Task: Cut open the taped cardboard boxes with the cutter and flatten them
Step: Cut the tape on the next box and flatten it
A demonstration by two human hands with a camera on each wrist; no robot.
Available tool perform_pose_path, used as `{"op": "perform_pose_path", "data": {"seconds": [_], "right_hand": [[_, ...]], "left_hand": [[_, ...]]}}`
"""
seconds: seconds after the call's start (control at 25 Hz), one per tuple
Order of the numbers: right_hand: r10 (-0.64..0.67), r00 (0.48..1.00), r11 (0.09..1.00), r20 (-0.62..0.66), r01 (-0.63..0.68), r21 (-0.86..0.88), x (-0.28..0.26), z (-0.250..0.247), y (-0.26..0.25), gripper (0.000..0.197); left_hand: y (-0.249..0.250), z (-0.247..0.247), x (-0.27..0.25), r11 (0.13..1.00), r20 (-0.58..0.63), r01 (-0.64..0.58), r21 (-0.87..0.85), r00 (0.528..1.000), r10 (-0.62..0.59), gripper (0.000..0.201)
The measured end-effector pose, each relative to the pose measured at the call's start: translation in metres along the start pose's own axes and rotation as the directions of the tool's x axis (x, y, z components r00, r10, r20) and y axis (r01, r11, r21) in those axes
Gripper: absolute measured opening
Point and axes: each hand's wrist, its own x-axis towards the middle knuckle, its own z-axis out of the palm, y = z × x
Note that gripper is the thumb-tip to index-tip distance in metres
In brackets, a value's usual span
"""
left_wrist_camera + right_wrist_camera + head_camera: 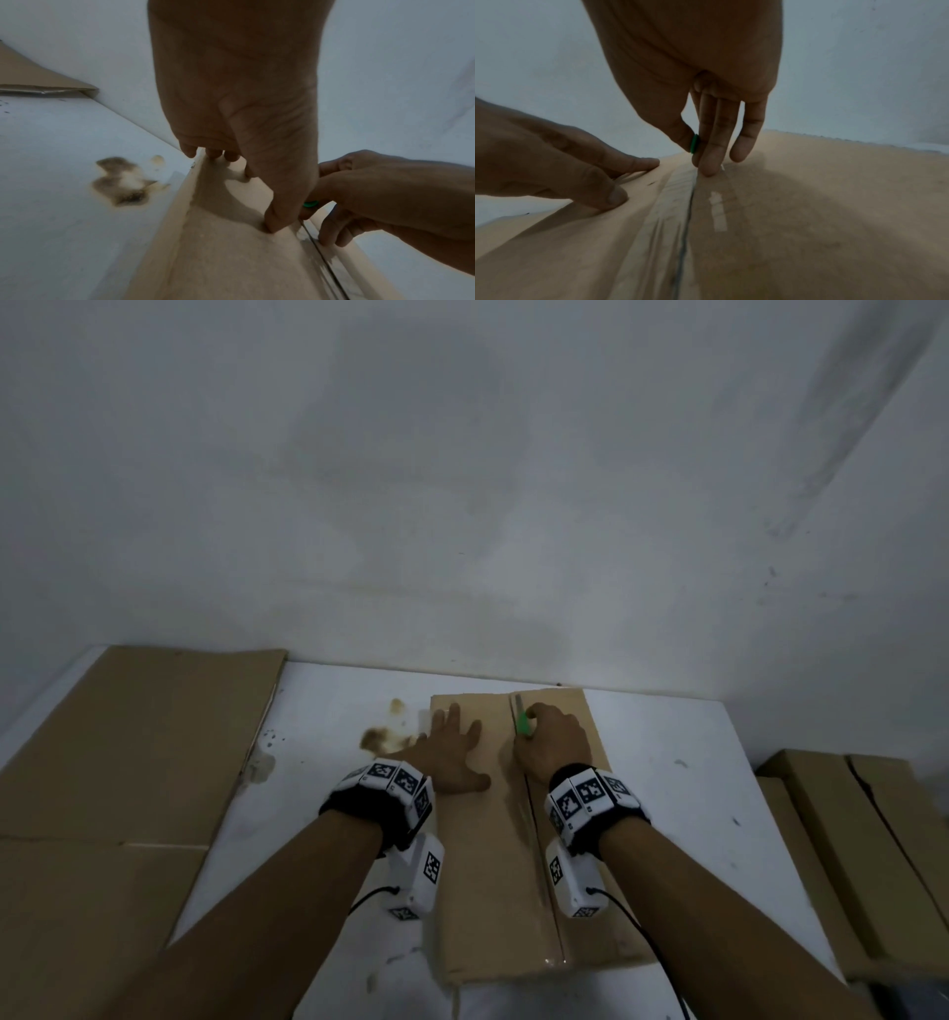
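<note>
Pinching a green cutter (523, 724) betw thumb & fingers, the right hand (554, 746) works at the taped centre seam (689, 205) of a cardboard box (482, 875) lying mid-counter (683, 793). Left hand (452, 752) lies flat, fingers spread, pressing the box top just left of the seam. Flattened cardboard sheets (128, 752) lie at the counter's left side, w/ a brown stain (382, 734) betw them & the box. More boxes (862, 860) sit off to the right. Wall (462, 480) behind.
</note>
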Motion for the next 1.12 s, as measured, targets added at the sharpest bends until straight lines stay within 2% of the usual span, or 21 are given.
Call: {"op": "perform_pose_path", "data": {"seconds": [0.24,0.44,0.68,1.12], "right_hand": [[-0.018,1.0,0.994,0.012,0.019,-0.106,0.005,0.0,-0.01,0.04],[-0.073,0.995,0.974,0.068,0.085,-0.208,0.011,0.001,-0.017,0.038],[-0.079,0.991,0.978,0.109,0.098,-0.182,0.0,-0.002,-0.012,0.039],[-0.063,0.991,0.993,0.117,0.074,-0.092,-0.081,0.009,0.032,0.04]], "left_hand": [[-0.002,-0.009,-0.004,0.999,0.037,-0.016,0.049,0.999,0.014,0.095],[-0.004,-0.006,-0.005,0.998,0.034,-0.029,0.054,0.999,0.027,0.095],[-0.004,-0.006,-0.005,0.998,0.043,-0.038,0.041,0.998,0.036,0.093],[-0.008,-0.009,-0.001,0.998,0.052,-0.039,0.057,0.998,0.036,0.093]]}}
